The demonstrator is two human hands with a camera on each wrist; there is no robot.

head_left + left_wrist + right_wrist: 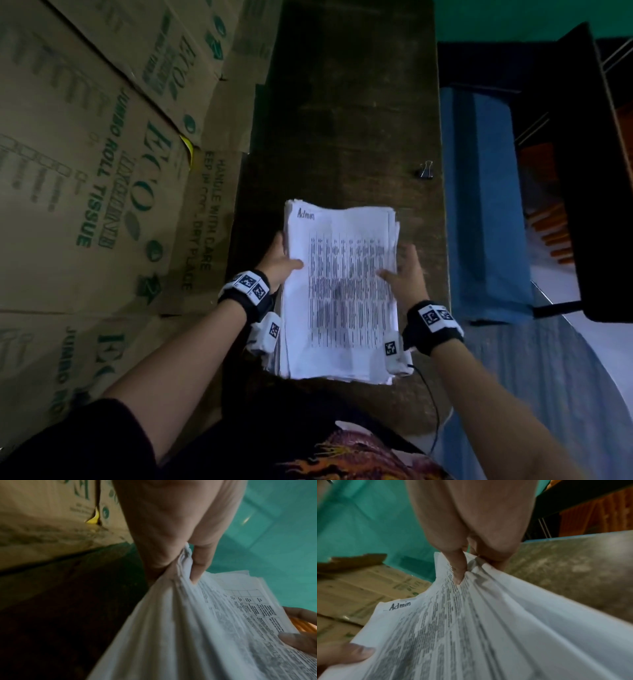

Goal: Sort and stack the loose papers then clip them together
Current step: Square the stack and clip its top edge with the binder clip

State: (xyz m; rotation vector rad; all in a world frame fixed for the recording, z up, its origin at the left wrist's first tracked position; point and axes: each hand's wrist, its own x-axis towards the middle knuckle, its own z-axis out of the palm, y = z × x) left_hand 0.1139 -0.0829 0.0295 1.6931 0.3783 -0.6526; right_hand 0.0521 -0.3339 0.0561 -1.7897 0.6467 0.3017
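A thick stack of white printed papers (340,291), with "Admin" handwritten at its top left corner, is held above the dark wooden table (342,102). My left hand (281,263) grips the stack's left edge, thumb on top and fingers under it. My right hand (404,270) grips the right edge the same way. In the left wrist view the stack (188,628) is pinched by my left hand (188,566); the right wrist view shows the papers (471,628) pinched by my right hand (471,566). A black binder clip (425,170) lies on the table near its right edge, beyond the stack.
Flattened cardboard boxes (102,171) printed "ECO JUMBO ROLL TISSUE" lie along the table's left side. A blue cloth (486,205) hangs to the right of the table, and a dark shelf (582,171) stands further right. A thin black cable (433,397) trails from my right wrist.
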